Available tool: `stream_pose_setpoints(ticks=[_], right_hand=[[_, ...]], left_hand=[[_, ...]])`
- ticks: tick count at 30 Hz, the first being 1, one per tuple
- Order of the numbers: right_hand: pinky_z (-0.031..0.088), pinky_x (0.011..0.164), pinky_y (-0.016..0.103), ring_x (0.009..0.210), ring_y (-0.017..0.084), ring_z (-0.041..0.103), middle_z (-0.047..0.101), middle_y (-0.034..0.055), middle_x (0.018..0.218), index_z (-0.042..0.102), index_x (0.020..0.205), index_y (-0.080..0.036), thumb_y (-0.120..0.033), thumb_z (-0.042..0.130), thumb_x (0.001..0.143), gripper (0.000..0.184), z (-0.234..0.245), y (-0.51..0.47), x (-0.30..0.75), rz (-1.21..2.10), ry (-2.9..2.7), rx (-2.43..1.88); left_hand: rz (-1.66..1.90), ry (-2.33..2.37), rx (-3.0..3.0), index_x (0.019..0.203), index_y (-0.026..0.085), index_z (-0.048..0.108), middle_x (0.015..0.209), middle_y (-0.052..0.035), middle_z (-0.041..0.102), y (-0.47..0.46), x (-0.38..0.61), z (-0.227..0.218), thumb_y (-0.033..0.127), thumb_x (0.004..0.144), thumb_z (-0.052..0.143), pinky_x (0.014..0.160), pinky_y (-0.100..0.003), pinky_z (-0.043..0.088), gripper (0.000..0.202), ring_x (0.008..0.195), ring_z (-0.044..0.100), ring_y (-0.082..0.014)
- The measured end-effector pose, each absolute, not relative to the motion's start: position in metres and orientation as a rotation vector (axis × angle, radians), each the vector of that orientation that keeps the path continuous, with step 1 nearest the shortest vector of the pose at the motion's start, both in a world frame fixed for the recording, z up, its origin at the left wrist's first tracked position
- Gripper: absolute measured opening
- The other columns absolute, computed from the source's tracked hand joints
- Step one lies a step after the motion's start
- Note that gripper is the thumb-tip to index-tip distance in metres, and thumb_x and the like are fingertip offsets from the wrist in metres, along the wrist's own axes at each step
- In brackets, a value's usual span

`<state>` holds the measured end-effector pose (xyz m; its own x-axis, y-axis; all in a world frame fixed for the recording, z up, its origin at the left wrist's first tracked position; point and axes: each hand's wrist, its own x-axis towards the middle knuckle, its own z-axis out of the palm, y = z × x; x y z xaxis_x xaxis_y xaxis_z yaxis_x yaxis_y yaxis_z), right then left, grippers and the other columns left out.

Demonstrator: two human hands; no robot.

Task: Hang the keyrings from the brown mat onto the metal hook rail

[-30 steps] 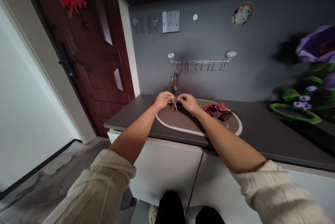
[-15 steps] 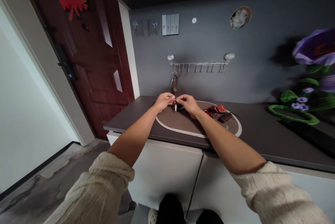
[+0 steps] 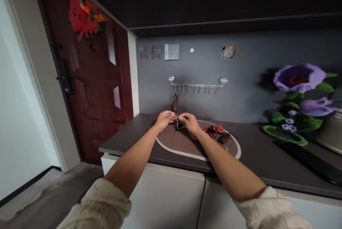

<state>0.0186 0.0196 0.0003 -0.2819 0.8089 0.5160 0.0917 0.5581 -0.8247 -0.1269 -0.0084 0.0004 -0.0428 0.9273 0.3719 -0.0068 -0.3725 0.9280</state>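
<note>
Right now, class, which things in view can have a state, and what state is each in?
Left hand: pinched on the held keys
Right hand: pinched on the held keys
Held keys: dangling
Hanging keys: suspended from the hook rail
Hook rail: wall-mounted
Mat: lying flat
Dark red door: appears shut
Cabinet doors: shut
Upper purple flower: open
</note>
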Motion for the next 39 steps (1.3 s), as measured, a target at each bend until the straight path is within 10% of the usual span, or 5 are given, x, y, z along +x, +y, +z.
stream_pose_setpoints(ticks=[39], right_hand=[[0.045,0.040,0.017,0.035,0.006,0.048,0.047,-0.0054,0.040,0.047,0.062,-0.013,-0.005,0.044,0.076,0.017,0.102,0.081,-0.042,1.272,-0.809,-0.761]], left_hand=[[1.221,1.936,2.069,0.078,0.018,0.064,0.080,-0.0041,0.066,-0.002,-0.129,-0.007,0.023,0.075,0.045,0.067,-0.022,0.038,0.020,0.074,0.057,-0.0124]])
